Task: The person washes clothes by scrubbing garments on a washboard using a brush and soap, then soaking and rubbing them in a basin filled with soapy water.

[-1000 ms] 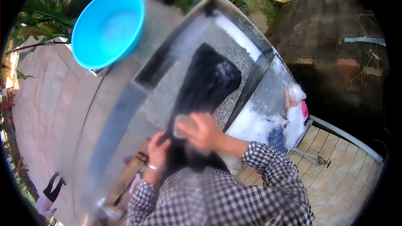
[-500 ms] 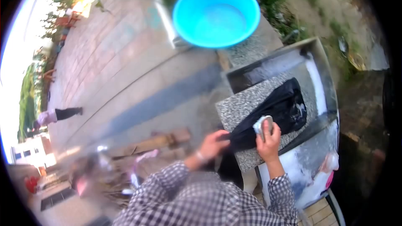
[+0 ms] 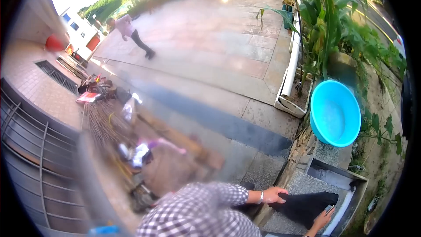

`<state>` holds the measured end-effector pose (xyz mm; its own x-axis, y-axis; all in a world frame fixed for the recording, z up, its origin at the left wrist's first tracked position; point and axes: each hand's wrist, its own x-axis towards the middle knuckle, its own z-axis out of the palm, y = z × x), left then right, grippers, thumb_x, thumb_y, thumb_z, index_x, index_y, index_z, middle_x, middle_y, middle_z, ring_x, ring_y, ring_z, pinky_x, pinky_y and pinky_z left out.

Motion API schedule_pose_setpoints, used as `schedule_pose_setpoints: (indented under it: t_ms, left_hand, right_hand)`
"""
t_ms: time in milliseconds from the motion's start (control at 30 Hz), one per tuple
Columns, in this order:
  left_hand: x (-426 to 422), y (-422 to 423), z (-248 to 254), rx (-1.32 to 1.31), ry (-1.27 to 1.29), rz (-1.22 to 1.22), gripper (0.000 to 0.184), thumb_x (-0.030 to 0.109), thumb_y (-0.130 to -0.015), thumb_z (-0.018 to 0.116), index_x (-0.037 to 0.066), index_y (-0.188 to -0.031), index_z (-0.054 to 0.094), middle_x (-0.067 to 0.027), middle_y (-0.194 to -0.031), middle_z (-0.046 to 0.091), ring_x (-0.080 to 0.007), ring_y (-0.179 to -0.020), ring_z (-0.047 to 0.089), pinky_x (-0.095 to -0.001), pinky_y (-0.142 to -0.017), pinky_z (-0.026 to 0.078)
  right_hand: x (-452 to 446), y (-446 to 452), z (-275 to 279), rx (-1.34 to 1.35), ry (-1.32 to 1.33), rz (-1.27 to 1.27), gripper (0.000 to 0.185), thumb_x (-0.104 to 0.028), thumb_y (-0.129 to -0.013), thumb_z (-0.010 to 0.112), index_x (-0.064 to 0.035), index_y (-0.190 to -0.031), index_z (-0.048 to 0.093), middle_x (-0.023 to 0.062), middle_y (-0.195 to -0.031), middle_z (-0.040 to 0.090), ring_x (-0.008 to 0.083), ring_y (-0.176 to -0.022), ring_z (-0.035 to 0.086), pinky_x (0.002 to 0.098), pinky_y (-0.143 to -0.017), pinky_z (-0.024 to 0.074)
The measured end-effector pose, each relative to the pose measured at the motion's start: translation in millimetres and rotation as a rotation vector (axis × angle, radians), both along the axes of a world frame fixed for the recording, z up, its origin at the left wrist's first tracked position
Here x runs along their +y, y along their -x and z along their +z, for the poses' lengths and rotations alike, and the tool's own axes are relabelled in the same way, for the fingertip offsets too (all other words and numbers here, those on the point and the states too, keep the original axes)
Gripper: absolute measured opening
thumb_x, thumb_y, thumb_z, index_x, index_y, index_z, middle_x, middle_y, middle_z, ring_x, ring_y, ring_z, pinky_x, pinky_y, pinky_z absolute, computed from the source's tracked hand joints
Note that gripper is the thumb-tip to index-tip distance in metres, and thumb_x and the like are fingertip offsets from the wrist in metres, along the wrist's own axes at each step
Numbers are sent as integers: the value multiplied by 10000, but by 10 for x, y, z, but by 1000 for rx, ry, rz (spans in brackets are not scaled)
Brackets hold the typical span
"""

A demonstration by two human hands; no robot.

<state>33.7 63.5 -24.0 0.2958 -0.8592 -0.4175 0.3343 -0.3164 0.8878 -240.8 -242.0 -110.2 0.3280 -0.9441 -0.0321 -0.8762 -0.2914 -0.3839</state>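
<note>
A dark, wet-looking cloth garment (image 3: 302,206) lies spread over a speckled stone slab (image 3: 280,224) at the lower right. My left hand (image 3: 276,194), with a bracelet at the wrist, is closed on the garment's near left end. At the opposite end, my right hand (image 3: 323,219) grips a small scrubbing brush (image 3: 329,209) and rests at the garment's edge. The brush is partly hidden by my fingers. Around the slab runs a stone wash trough (image 3: 357,188).
A bright blue basin (image 3: 335,114) stands beyond the trough. Behind it are a white planter (image 3: 291,105) and tall leafy plants (image 3: 326,26). Brushwood (image 3: 105,118) and blurred planks lie to the left. A person (image 3: 129,35) is walking on the paved yard (image 3: 210,44).
My view has swung left and up, putting the trough, basin and hands lower right. The brush has shifted from the garment's middle to its far end. My left hand still grips the cloth.
</note>
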Motion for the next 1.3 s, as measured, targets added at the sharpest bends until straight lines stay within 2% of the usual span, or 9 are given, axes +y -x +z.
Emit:
schedule_pose_setpoints:
  t_ms: [167, 600, 767, 900, 1000, 1100, 1133, 1200, 1300]
  left_hand:
    - [-190, 21, 626, -268, 39, -222, 511, 201, -819, 733, 13, -1271, 585, -191, -1260, 631, -330, -1212, 565, -408, -1029, 429]
    - [-807, 100, 1966, 132, 458, -164, 521, 124, -783, 713, -29, -1262, 576, -120, -1245, 605, -197, -1190, 524, -330, -1046, 402]
    - [-1114, 333, 2350, 382, 617, -218, 419, 55, -769, 665, -18, -1176, 594, 5, -892, 608, -86, -848, 543, -255, -765, 468]
    - [-1411, 666, 2572, 454, 663, -287, 261, -17, -796, 640, 30, -1050, 599, 42, -786, 578, -57, -712, 551, -224, -645, 448]
    - [-1892, 1051, 2359, 456, 687, -414, 453, -3, -783, 657, 6, -1224, 554, -3, -881, 598, -109, -744, 582, -254, -688, 482]
    - [-1954, 1005, 2084, -49, 588, -550, 819, 126, -727, 746, -1, -1450, 381, -119, -1152, 621, -213, -1043, 592, -315, -869, 463]
    - [-1941, 867, 1852, -502, 702, -518, 991, 232, -707, 777, 26, -1524, 255, -219, -1301, 557, -334, -1181, 549, -406, -982, 422]
    - [-1697, 545, 1579, -1000, 291, -625, 847, 431, -794, 691, 121, -1502, 345, -203, -1396, 488, -367, -1248, 485, -617, -1007, 316]
    - [-1271, 338, 966, -1263, -103, -938, 691, 503, -842, 641, 161, -1422, 483, -141, -1429, 452, -326, -1341, 383, -629, -1044, 291]
  right_hand:
    - [-130, -1, -127, 22, -93, -43, 549, -286, -958, 546, -103, -1464, 435, 199, -1298, 582, 389, -1135, 573, 460, -924, 463]
    - [1351, -669, 1027, -591, -667, -15, 532, -315, -964, 544, -98, -1442, 456, 177, -1291, 588, 364, -1131, 579, 456, -926, 470]
    - [1895, -1134, 1361, -1063, -1098, -158, 527, -326, -966, 543, -96, -1434, 464, 169, -1289, 590, 355, -1130, 581, 454, -927, 473]
    - [2062, -1258, 1440, -1344, -1256, -308, 524, -335, -968, 542, -94, -1427, 471, 162, -1287, 591, 347, -1129, 583, 453, -927, 475]
    - [1958, -1027, 1359, -1492, -1190, -458, 521, -341, -969, 541, -93, -1422, 476, 157, -1285, 593, 341, -1128, 584, 452, -928, 477]
    - [1721, -531, 1196, -1614, -1002, -650, 519, -348, -970, 541, -92, -1417, 481, 153, -1284, 594, 335, -1128, 586, 451, -929, 478]
    - [1631, -292, 1079, -1636, -901, -727, 518, -350, -970, 541, -91, -1416, 482, 151, -1283, 594, 333, -1128, 586, 450, -929, 479]
    - [1582, 206, 997, -1532, -664, -868, 496, -405, -974, 542, -83, -1351, 525, 104, -1259, 602, 269, -1112, 594, 434, -936, 489]
    - [1497, 1172, 358, -1597, -498, -981, 420, -294, -958, 601, -84, -1318, 546, 99, -1264, 597, 255, -1124, 586, 429, -949, 485]
